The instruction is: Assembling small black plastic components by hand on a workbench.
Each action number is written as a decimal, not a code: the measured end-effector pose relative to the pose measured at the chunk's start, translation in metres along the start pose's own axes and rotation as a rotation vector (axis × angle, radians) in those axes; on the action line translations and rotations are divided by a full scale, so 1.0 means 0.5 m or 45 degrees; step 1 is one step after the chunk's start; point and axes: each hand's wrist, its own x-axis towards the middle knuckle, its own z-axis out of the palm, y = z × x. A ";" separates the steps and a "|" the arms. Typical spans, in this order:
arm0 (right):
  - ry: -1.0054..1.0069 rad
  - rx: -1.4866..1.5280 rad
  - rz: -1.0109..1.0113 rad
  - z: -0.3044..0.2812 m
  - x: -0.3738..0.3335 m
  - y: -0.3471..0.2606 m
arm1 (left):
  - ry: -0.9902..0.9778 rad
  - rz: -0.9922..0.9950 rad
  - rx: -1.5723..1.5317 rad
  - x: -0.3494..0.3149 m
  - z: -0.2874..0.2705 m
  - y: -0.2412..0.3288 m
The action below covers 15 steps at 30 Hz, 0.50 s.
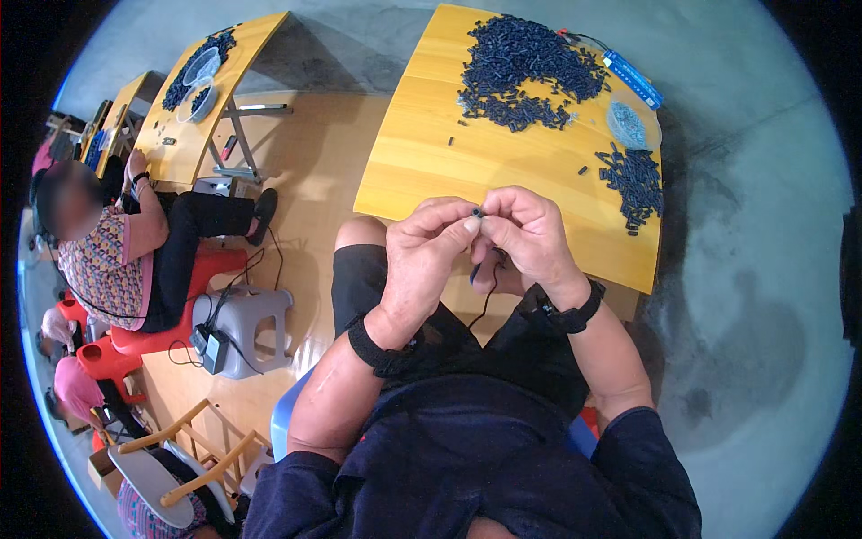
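Note:
My left hand and my right hand meet just over the near edge of the table. Between their thumbs and fingertips they pinch a small black tube-shaped piece, its round end showing. Both hands are closed on it; most of the piece is hidden by the fingers. Past the hands, a large heap of short black cylindrical pieces covers the far part of the table. A smaller pile of black pieces lies at the right edge. Beside it stands a clear bowl of small pale bits.
The yellow wooden table bears a few loose black pieces and a blue boxed device at the far right. At left a person sits at another table. A grey stool with cables and an adapter stands between.

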 end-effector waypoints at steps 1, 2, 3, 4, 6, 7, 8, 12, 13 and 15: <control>-0.006 -0.012 -0.038 0.000 -0.002 -0.001 | -0.003 0.002 -0.002 -0.004 0.005 0.005; -0.011 -0.025 -0.077 0.000 -0.004 -0.001 | -0.018 -0.012 -0.003 -0.009 0.011 0.013; -0.009 -0.030 -0.081 0.001 -0.006 0.002 | -0.034 -0.026 -0.004 -0.014 0.017 0.017; 0.029 -0.029 -0.120 0.005 -0.006 0.009 | -0.042 -0.022 -0.007 -0.017 0.019 0.012; 0.104 0.007 -0.092 0.018 -0.013 0.009 | 0.090 0.045 0.062 -0.021 0.023 -0.004; 0.117 -0.002 -0.101 0.025 -0.017 0.005 | 0.072 0.046 0.058 -0.022 0.025 -0.007; 0.157 -0.089 -0.039 0.032 -0.019 0.000 | 0.101 0.024 0.075 -0.023 0.023 -0.008; 0.242 -0.414 -0.130 0.022 -0.015 0.025 | 0.147 -0.086 0.020 -0.019 0.025 -0.006; 0.208 -0.562 -0.211 0.021 -0.012 0.025 | 0.175 -0.130 -0.019 -0.018 0.023 -0.002; 0.216 -0.534 -0.191 0.018 -0.006 0.019 | 0.159 -0.133 -0.003 -0.010 0.008 -0.013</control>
